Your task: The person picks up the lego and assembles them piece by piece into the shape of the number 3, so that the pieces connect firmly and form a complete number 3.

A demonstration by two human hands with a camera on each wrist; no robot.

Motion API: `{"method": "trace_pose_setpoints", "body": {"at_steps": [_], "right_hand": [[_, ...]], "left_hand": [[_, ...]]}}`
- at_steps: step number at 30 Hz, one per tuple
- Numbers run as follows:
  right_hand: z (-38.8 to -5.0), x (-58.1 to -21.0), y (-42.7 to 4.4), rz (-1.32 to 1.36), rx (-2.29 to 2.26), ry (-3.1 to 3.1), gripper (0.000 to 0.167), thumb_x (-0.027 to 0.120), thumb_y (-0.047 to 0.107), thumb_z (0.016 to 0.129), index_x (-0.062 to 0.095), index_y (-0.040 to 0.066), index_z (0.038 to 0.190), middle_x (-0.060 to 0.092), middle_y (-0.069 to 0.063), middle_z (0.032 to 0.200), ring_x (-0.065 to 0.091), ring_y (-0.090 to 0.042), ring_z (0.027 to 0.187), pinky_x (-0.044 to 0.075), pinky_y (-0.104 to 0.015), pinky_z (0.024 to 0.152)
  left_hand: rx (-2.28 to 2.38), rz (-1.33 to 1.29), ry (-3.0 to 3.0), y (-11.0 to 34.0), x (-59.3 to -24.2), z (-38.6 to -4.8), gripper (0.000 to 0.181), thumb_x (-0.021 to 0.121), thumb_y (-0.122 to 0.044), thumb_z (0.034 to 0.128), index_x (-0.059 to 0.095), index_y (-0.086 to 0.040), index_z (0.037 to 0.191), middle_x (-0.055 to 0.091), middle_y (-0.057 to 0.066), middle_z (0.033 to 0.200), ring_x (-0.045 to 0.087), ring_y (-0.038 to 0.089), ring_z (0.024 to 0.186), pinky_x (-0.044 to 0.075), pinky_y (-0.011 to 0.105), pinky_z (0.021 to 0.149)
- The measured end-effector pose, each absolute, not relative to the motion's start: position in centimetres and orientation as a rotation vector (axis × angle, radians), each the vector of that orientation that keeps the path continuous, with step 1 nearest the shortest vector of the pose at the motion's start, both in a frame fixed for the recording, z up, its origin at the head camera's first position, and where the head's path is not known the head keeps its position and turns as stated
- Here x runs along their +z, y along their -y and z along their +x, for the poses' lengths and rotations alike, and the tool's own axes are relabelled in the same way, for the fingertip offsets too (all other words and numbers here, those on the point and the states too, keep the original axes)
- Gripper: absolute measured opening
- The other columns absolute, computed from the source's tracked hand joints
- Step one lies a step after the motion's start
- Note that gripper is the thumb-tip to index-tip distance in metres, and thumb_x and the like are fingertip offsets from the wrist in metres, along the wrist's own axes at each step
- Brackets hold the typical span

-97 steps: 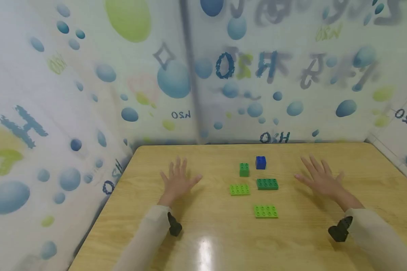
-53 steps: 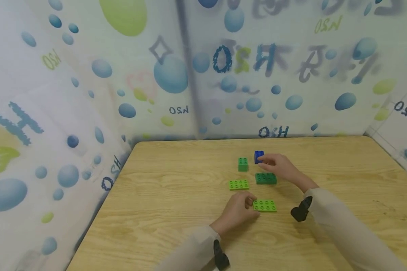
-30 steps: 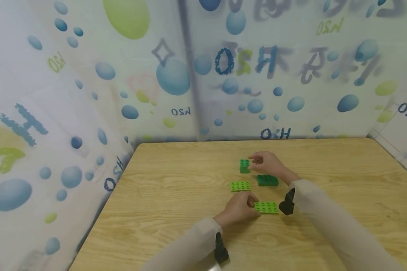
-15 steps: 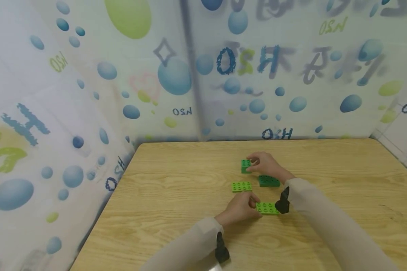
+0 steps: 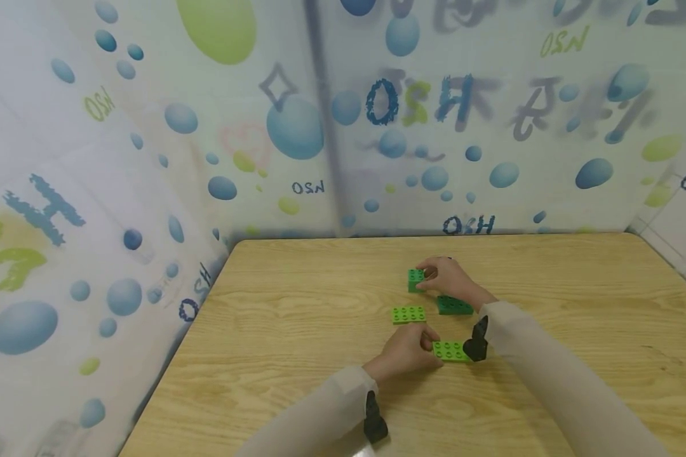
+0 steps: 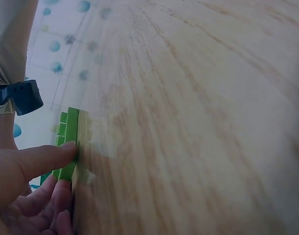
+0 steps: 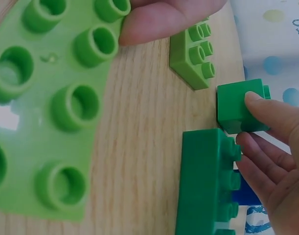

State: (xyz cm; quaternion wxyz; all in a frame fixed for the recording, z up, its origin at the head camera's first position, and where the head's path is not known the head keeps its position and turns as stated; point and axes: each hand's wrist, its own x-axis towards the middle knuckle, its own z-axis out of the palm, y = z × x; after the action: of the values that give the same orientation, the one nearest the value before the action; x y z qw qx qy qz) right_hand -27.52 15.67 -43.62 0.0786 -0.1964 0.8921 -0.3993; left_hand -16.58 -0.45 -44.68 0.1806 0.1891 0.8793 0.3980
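Beneath my left hand [image 5: 407,350] and right hand [image 5: 450,278] spreads a pale wood-grained table [image 5: 286,292], the widest thing here. My left thumb and fingers curl onto the left end of a flat, lime-green plastic plate with two rows of four studs [image 5: 450,351], which lies to the right of that hand. A second lime-green plate [image 5: 408,314] of the same pattern lies just past my left knuckles, ungripped. On the near side of my right hand, close to its wrist, sits a thicker, oblong dark-green plastic brick [image 5: 455,306], also ungripped. At that hand's left, my right thumb and fingers pinch a small, squarish mid-green plastic brick [image 5: 413,284]; whether it is lifted I cannot tell. A bright-blue plastic piece [image 7: 244,190] shows only in part, beside my right fingers and behind the dark-green brick; I cannot tell if I touch it. As I judge it, things are barely begun: two pieces are gripped, two wait untouched, and I see none joined.
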Motion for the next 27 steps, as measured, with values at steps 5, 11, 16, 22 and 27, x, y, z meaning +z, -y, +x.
{"method": "trace_pose_setpoints", "body": {"at_steps": [5, 11, 16, 22, 27], "right_hand": [[-27.2, -43.2, -15.8, -0.585, -1.188, -2.678, 0.047, 0.070, 0.016, 0.082, 0.054, -0.004, 0.122, 0.058, -0.022, 0.110, 0.057, -0.033, 0.097, 0.048, -0.042, 0.078], [-26.7, -41.9, -16.1, -0.625, -1.183, -2.685, 0.046, 0.069, 0.018, 0.083, 0.054, -0.001, 0.122, 0.059, -0.020, 0.110, 0.059, -0.031, 0.096, 0.048, -0.043, 0.078], [-26.1, -41.0, -16.6, -0.707, -1.192, -2.672, 0.047, 0.070, 0.020, 0.082, 0.055, -0.001, 0.122, 0.060, -0.018, 0.110, 0.060, -0.029, 0.094, 0.049, -0.042, 0.077], [-24.8, -40.1, -17.5, -0.816, -1.146, -2.691, 0.045, 0.071, 0.020, 0.081, 0.056, 0.000, 0.120, 0.062, -0.015, 0.107, 0.062, -0.026, 0.089, 0.050, -0.040, 0.075], [-23.5, -39.5, -18.6, -0.855, -1.112, -2.686, 0.047, 0.071, 0.023, 0.081, 0.056, 0.000, 0.120, 0.062, -0.013, 0.106, 0.062, -0.024, 0.088, 0.050, -0.039, 0.073]], "left_hand": [[1.122, 0.539, -2.491, 0.4, -44.8, -16.5, 0.033, 0.080, -0.013, 0.0713, 0.065, -0.007, 0.100, 0.053, -0.006, 0.075, 0.047, 0.003, 0.065, 0.040, 0.018, 0.057], [1.117, 0.517, -2.494, 0.4, -44.8, -16.6, 0.033, 0.080, -0.014, 0.0711, 0.065, -0.008, 0.100, 0.053, -0.006, 0.075, 0.047, 0.003, 0.065, 0.041, 0.019, 0.058], [1.122, 0.502, -2.485, 0.5, -44.9, -16.7, 0.033, 0.079, -0.014, 0.0715, 0.064, -0.008, 0.100, 0.053, -0.006, 0.075, 0.047, 0.004, 0.066, 0.041, 0.019, 0.058], [1.119, 0.506, -2.487, 0.4, -45.0, -16.6, 0.032, 0.079, -0.014, 0.0717, 0.064, -0.008, 0.099, 0.053, -0.007, 0.074, 0.047, 0.004, 0.065, 0.040, 0.019, 0.057], [1.116, 0.481, -2.474, 0.3, -44.9, -16.6, 0.032, 0.079, -0.014, 0.0717, 0.065, -0.008, 0.100, 0.053, -0.007, 0.075, 0.048, 0.004, 0.066, 0.041, 0.020, 0.058]]}}
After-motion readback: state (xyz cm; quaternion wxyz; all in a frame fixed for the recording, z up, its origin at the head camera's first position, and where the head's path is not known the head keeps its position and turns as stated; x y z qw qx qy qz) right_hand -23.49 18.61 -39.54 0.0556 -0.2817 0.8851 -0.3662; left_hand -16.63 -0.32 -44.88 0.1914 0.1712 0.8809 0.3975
